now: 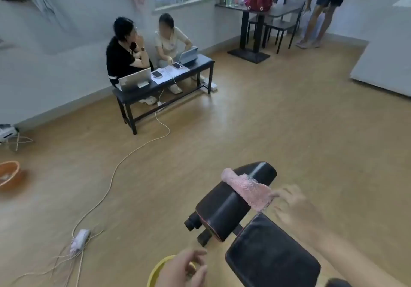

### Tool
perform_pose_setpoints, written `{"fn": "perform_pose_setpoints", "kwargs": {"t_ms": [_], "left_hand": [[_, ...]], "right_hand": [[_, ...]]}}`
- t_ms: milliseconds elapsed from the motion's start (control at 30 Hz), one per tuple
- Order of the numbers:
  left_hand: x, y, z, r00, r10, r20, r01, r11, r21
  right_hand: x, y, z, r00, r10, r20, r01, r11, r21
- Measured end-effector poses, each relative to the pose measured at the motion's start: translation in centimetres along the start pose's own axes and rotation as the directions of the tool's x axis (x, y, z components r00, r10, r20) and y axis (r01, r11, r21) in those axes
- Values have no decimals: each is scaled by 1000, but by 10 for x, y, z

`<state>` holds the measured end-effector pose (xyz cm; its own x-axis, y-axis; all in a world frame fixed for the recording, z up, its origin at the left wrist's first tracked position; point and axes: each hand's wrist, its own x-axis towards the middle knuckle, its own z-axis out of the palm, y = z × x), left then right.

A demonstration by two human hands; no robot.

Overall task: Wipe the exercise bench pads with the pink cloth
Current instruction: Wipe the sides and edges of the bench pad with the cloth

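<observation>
A black exercise bench stands low in the view, with a near flat pad and a rounded far pad. The pink cloth lies draped across the far pad. My right hand is at the cloth's near end, blurred, its fingertips touching the edge; whether it grips the cloth is unclear. My left hand hovers at the bottom of the view, left of the bench, fingers loosely apart and holding nothing.
A yellow basin sits under my left hand. A power strip and white cables trail over the wooden floor. Two people sit at a low black table. Another person stands by a dark table. An orange basin is far left.
</observation>
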<state>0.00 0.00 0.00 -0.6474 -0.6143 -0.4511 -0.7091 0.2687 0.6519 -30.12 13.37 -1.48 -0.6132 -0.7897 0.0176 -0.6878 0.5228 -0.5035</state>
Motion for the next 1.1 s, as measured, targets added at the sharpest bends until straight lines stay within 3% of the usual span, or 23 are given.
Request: {"fn": "perform_pose_setpoints", "kwargs": {"t_ms": [133,300,433,533,633,700,800,867,967,1033,1100], "left_hand": [[64,15,21,994,102,-37,-104,994,-36],[94,8,66,983,177,55,-176,984,-25],[100,-8,115,970,195,145,-192,981,-32],[107,-21,147,968,152,200,-149,988,-33],[129,-41,173,977,73,201,-66,997,-44],[147,-60,190,978,-22,209,42,995,-94],[178,-100,221,970,-152,189,177,976,-126],[198,-127,242,974,-182,134,193,978,-75],[223,-152,263,987,-139,76,137,990,30],[240,-165,276,989,-116,97,106,989,103],[253,-175,288,985,-118,126,99,985,144]], "right_hand": [[61,19,19,927,-307,215,342,927,-153],[94,39,52,806,-464,366,558,803,-209],[98,49,61,814,-534,229,579,779,-243],[78,75,76,801,-592,-90,559,793,-241],[35,117,110,793,-515,-326,489,857,-165],[5,155,144,874,-353,-334,367,930,-24],[-12,211,202,995,-25,-92,41,985,170],[-19,239,244,989,72,127,-91,984,155],[-44,249,301,947,186,262,-237,955,178],[-57,246,331,933,220,285,-261,959,114],[-62,249,346,951,160,265,-148,987,-63]]}}
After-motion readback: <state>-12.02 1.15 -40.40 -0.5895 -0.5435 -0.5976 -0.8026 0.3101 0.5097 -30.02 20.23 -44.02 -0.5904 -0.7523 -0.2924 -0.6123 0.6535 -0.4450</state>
